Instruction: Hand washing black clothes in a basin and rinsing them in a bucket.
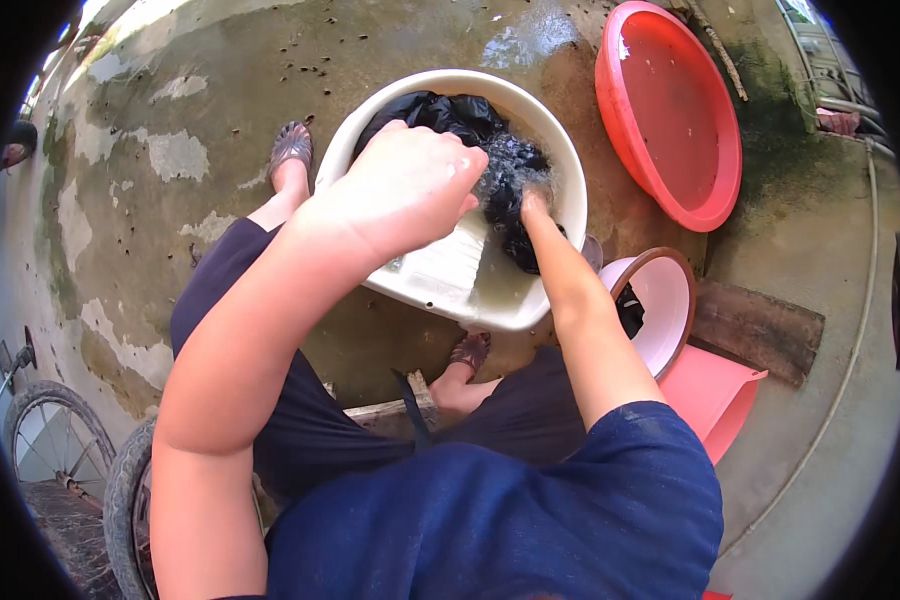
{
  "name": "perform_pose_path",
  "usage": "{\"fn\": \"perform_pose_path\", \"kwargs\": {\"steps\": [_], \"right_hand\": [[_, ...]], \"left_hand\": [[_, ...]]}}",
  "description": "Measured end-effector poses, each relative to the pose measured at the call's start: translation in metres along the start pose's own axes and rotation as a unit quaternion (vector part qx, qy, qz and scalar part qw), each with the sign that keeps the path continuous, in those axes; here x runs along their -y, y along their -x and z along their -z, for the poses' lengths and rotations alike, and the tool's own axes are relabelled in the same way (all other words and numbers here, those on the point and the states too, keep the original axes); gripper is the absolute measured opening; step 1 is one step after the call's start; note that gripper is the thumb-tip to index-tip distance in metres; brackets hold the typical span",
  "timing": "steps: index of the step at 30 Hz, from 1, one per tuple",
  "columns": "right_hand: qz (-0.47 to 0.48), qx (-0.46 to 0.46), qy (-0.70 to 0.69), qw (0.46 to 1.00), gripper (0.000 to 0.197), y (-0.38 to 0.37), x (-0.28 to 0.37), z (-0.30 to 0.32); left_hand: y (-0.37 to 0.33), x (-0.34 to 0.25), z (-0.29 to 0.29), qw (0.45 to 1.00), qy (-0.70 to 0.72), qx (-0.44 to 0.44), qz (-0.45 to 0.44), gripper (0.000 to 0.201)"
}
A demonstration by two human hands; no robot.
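Observation:
A white basin (510, 318) with a ribbed washboard slope stands on the floor between my feet and holds cloudy water. Wet, shiny black cloth (467, 115) is bunched along its far side and runs down toward the right. My left hand (410, 185) is raised above the basin, back upward and fingers curled in. What it holds, if anything, is hidden beneath it. My right hand (536, 200) reaches down into the water against the black cloth, where splashing hides its fingers.
At the far right a red tub (670, 120) of water leans. Closer stand a pink-white bucket (665, 300) with dark cloth inside, a wooden board (755, 328) and a red plastic container (715, 395). Bicycle wheels (60, 440) are at lower left. The concrete floor (220, 120) is wet and patchy.

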State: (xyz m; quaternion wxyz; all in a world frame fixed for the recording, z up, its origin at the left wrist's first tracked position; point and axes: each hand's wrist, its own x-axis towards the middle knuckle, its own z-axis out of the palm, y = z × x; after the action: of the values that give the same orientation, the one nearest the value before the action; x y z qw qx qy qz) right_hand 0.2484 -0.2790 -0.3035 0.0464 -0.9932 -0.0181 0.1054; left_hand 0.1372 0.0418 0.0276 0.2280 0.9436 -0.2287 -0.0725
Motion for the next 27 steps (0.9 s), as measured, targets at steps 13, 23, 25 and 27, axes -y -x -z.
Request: {"fn": "perform_pose_path", "kwargs": {"steps": [13,23,25,27], "right_hand": [[0.028,-0.102,-0.599,0.793,0.021,0.151,0.064,0.454],[0.059,-0.279,-0.596,0.75,0.026,0.186,0.033,0.564],[0.057,-0.271,-0.602,0.749,0.026,0.186,0.042,0.542],[0.096,-0.288,-0.448,0.841,0.024,0.175,0.039,0.49]], "left_hand": [[-0.007,0.009,0.019,0.995,-0.002,0.071,0.067,0.029],[-0.006,0.0,0.02,0.994,-0.027,0.084,0.058,0.028],[-0.01,-0.001,0.017,0.995,-0.035,0.077,0.057,0.026],[-0.014,-0.003,0.015,0.994,-0.033,0.086,0.054,0.025]]}}
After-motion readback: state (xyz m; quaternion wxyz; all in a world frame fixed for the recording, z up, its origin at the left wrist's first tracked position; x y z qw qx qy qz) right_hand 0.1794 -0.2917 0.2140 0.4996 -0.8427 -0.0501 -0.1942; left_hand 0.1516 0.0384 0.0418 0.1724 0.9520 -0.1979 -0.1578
